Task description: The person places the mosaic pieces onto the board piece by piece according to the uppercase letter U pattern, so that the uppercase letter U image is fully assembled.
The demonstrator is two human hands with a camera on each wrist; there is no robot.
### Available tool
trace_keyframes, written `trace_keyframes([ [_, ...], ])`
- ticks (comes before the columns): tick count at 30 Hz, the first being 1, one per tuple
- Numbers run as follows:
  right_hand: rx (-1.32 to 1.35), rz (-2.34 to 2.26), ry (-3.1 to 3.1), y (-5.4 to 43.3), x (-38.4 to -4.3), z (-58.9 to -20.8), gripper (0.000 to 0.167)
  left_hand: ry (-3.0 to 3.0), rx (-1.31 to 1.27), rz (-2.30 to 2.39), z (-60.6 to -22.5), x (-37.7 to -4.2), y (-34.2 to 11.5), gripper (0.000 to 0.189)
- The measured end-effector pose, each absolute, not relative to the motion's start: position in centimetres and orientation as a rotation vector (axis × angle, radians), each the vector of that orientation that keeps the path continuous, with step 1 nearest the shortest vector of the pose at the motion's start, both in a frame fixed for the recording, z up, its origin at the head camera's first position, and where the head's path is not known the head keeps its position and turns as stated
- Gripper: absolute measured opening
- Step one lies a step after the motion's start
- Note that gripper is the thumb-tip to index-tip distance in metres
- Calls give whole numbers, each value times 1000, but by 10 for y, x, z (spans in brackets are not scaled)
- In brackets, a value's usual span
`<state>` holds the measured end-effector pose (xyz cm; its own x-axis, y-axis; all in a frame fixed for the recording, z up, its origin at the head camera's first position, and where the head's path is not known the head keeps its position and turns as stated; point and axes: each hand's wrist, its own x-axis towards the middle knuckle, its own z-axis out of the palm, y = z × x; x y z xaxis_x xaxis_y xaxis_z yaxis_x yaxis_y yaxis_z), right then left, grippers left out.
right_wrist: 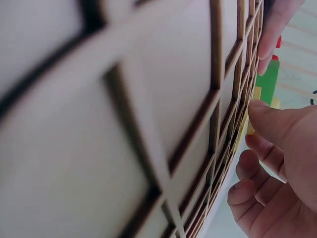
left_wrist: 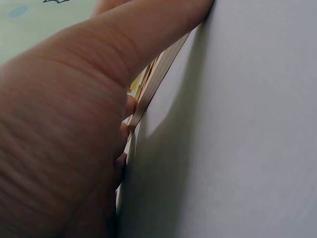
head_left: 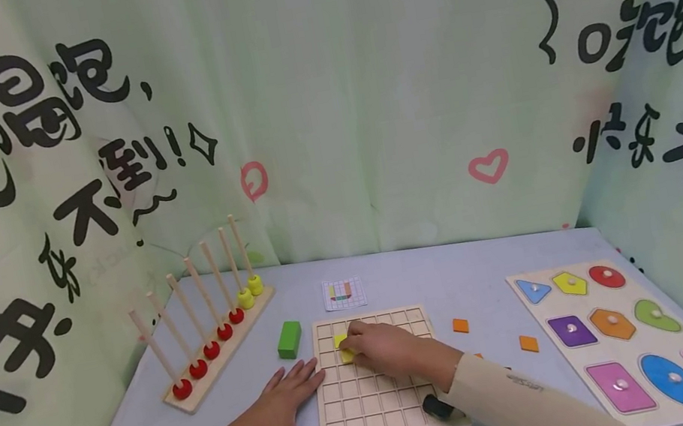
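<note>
right hand (head_left: 382, 347) pinches yellow tile (head_left: 348, 356), seating unclear | left hand (head_left: 283, 410) spread at board (head_left: 352, 410) left edge | keep tile square

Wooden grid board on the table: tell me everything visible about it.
The pale grid board, apparently wood, lies flat on the white table. Thin raised strips divide it into square cells. Yellow tiles show near its upper left, where the right hand pinches one. The left hand rests at its left edge, seemingly touching it. The right forearm hides part of its right side.
</note>
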<state>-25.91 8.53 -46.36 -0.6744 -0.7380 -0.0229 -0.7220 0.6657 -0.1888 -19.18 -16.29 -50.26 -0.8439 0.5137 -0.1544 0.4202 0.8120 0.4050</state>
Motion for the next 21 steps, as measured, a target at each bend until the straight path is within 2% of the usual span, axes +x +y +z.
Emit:
trace_keyframes([
  [21,-1260,-220,2794,78,-263,-466,30,2743,729,538,-503,-191,-163,119],
])
